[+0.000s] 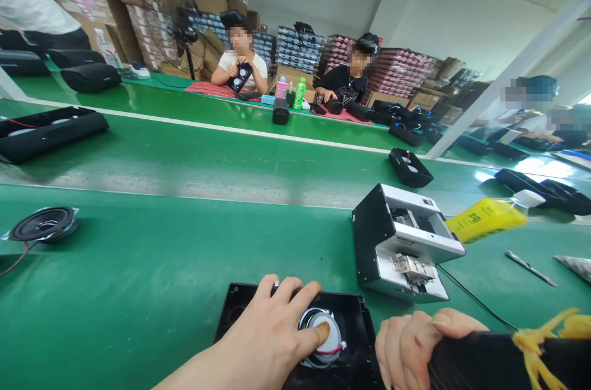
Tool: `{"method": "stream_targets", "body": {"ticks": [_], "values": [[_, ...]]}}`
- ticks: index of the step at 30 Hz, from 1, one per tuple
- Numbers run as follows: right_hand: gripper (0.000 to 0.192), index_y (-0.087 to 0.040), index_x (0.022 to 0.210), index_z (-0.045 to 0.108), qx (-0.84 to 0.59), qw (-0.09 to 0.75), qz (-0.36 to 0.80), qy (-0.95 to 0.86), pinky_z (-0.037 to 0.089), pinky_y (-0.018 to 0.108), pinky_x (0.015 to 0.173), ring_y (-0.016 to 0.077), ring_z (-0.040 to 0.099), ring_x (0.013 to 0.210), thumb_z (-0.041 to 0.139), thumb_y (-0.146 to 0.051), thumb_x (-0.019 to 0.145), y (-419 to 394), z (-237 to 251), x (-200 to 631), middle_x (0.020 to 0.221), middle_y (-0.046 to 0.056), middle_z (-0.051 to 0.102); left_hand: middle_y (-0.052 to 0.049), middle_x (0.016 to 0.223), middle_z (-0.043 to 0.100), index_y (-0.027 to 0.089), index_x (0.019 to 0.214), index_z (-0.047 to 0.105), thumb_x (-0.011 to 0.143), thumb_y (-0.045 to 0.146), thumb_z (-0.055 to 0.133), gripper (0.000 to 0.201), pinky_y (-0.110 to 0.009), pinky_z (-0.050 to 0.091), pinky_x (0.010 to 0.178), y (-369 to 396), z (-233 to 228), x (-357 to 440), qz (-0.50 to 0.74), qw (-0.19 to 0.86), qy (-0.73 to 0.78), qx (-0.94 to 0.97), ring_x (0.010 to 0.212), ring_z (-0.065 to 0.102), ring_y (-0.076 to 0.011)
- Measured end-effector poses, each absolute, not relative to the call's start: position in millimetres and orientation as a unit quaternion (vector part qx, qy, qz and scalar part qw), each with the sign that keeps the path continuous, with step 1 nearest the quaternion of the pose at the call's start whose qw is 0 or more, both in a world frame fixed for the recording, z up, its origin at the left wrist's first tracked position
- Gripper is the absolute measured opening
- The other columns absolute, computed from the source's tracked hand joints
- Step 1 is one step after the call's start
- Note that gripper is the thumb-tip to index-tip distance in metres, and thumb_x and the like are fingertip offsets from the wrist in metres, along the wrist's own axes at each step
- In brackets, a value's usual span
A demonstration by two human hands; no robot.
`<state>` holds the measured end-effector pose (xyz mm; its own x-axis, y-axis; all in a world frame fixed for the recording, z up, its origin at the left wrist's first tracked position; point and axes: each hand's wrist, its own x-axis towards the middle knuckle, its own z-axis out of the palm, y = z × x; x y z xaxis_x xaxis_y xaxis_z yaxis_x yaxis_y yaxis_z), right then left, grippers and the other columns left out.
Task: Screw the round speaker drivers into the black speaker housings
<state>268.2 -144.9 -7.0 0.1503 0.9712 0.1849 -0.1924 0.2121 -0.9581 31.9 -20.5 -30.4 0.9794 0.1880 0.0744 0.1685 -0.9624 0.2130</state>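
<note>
Black handle [484, 356], tied with yellow string [530, 341], sits closest to my camera. Right hand [409, 344] wraps it, fingers curled, thumb along the top; the handle's far end runs out of my view. Left hand [277, 331] spread wide over a black case [357, 331], just left of the right hand. I read its thumb as resting on the back of a round speaker [334, 336] inside the case; red wire [329, 352] beneath the thumb. Whether the right knuckles touch the case, I cannot tell. Beyond the right hand: black-and-white machine [410, 239], then yellow bottle [487, 219]. Loose speaker [44, 225] well left of the left hand, on the green table [161, 273].
</note>
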Motion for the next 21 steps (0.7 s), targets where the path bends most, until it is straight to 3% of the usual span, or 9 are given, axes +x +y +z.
{"method": "stream_targets", "body": {"ticks": [5, 12, 16, 19, 21], "values": [[0.047, -0.030, 0.067, 0.074, -0.455, 0.704, 0.383, -0.387, 0.048, 0.039, 0.036, 0.0260, 0.051, 0.039, 0.068, -0.073, 0.085, -114.4, 25.1, 237.8, 0.044, 0.005, 0.053, -0.022, 0.162, 0.048, 0.031, 0.142, 0.060, 0.098, 0.041, 0.063, 0.045, -0.063, 0.051, 0.094, -22.0, -32.4, 31.1, 0.054, 0.094, 0.087, 0.990, 0.125, 0.061, -0.0441], [0.047, -0.029, 0.067, 0.075, -0.461, 0.701, 0.391, -0.378, 0.048, 0.039, 0.037, 0.0264, 0.053, 0.040, 0.070, -0.072, 0.084, -113.4, 22.4, 228.5, 0.045, 0.006, 0.055, -0.020, 0.162, 0.049, 0.032, 0.141, 0.062, 0.095, 0.042, 0.068, 0.048, -0.060, 0.049, 0.097, -21.9, -33.6, 32.2, 0.060, 0.098, 0.093, 0.989, 0.124, 0.061, -0.0424], [0.053, -0.028, 0.065, 0.081, -0.407, 0.640, 0.478, -0.442, 0.054, 0.040, 0.041, 0.0283, 0.059, 0.038, 0.059, -0.066, 0.097, -136.9, 7.9, 247.6, 0.043, 0.009, 0.059, -0.022, 0.162, 0.048, 0.032, 0.141, 0.062, 0.097, 0.043, 0.066, 0.046, -0.063, 0.050, 0.095, -22.3, -35.2, 32.7, 0.059, 0.094, 0.090, 0.990, 0.124, 0.060, -0.0429], [0.055, -0.031, 0.078, 0.088, -0.375, 0.584, 0.523, -0.494, 0.062, 0.045, 0.053, 0.0325, 0.071, 0.050, 0.049, -0.058, 0.105, -149.6, 1.8, 263.2, 0.053, 0.012, 0.069, -0.022, 0.160, 0.049, 0.030, 0.140, 0.062, 0.098, 0.056, 0.064, 0.049, -0.063, 0.050, 0.095, -23.2, -36.2, 31.4, 0.075, 0.096, 0.088, 0.989, 0.123, 0.060, -0.0433], [0.052, -0.032, 0.084, 0.090, -0.369, 0.553, 0.545, -0.511, 0.063, 0.050, 0.059, 0.0355, 0.075, 0.056, 0.050, -0.059, 0.104, -152.6, 1.6, 268.6, 0.059, 0.014, 0.073, -0.023, 0.159, 0.050, 0.030, 0.140, 0.062, 0.099, 0.055, 0.062, 0.048, -0.061, 0.050, 0.094, -24.0, -35.9, 30.4, 0.076, 0.090, 0.088, 0.989, 0.122, 0.061, -0.0427]]}}
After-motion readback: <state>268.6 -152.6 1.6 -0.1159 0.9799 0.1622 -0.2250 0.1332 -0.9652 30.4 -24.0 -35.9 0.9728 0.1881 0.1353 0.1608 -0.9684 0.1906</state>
